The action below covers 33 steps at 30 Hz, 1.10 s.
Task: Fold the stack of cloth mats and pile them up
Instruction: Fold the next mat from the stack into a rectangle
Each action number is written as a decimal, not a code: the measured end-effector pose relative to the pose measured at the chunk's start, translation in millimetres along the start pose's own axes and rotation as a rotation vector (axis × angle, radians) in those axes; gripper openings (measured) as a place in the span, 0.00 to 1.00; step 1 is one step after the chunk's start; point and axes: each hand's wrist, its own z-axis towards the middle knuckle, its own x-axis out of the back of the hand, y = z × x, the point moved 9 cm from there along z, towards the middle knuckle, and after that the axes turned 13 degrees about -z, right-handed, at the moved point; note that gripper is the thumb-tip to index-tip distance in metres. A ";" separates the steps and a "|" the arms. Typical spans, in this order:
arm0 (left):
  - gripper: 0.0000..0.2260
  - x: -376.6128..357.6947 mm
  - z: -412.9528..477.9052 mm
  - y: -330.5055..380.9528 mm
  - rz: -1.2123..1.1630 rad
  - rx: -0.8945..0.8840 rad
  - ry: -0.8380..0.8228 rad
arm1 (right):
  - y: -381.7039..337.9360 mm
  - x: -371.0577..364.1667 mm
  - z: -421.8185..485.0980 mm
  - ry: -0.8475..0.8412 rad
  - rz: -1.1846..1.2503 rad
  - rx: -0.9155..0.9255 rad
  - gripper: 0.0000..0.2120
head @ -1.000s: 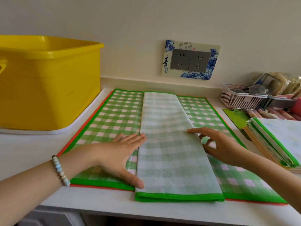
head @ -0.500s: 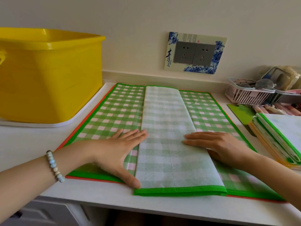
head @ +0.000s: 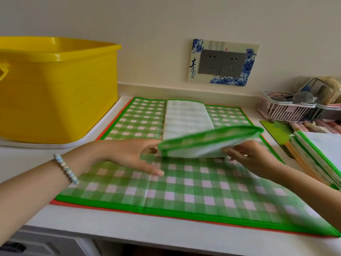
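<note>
Hands: both grip the near end of the folded mat strip (head: 186, 117), lifting it off the flat stack and doubling it toward the wall.
Left hand (head: 137, 157): pinches the strip's left corner; thumb stretched forward over the checks; fingertips hidden behind the raised cloth.
Right hand (head: 252, 156): fingers curled under the strip's right side, gripping its edge; blurred, exact hold hard to read.
Bracelet (head: 66, 169): pale beads on the left wrist.
Strip: far half lies flat, pale underside up; raised half shows green check and green border.
Flat mats (head: 184, 189): green check on top, an orange edge showing beneath; how many, cannot tell.
Folded pile (head: 317, 154): right of the mats, cut by the frame edge.
Counter (head: 129, 230): white.
Yellow tub (head: 59, 89): far left, partly cropped.
Pink basket (head: 284, 109): far right, contents unclear.
</note>
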 end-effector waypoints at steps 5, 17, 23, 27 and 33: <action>0.21 23.4 20.8 -4.0 -0.215 -0.082 0.348 | 18.2 -5.4 19.6 0.005 0.350 -0.160 0.10; 0.35 33.4 40.1 -18.2 -0.215 0.013 0.673 | 55.1 -24.9 47.1 -0.110 0.137 -0.527 0.10; 0.18 14.2 30.2 34.6 0.143 -0.272 0.566 | 55.6 -25.8 51.6 -0.148 0.070 -0.555 0.11; 0.21 -23.3 40.1 37.1 0.321 -0.248 0.293 | 56.0 -26.6 52.1 -0.148 0.052 -0.564 0.11; 0.26 -32.8 39.7 29.0 0.281 -0.199 0.232 | 14.8 -9.7 40.0 0.035 -0.262 -0.310 0.28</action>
